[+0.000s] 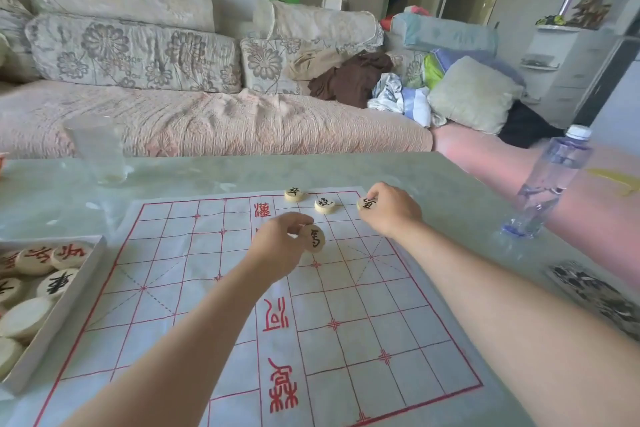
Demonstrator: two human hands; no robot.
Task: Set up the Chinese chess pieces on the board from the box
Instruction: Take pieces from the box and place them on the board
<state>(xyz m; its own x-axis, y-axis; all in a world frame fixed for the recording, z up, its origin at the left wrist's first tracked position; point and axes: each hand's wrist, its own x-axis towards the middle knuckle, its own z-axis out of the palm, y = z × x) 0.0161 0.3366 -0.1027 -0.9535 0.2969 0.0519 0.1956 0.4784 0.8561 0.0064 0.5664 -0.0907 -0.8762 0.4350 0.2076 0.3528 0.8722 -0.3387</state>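
Note:
A white cloth board (214, 305) with red grid lines lies on the table. My left hand (277, 246) pinches a round pale piece with a black character (313, 238), tilted above the board's middle. My right hand (391, 210) pinches another black-marked piece (367, 204) at the board's far right corner. Two black-marked pieces (294, 194) (325, 205) lie flat near the far edge. The open box (59, 315) at the left holds several pieces, red and black.
A clear plastic water bottle (547, 184) stands to the right of the board. A clear cup (98, 149) stands at the table's far left. A dark patterned object (599, 295) lies at the right edge. A sofa with cushions and clothes runs behind the table.

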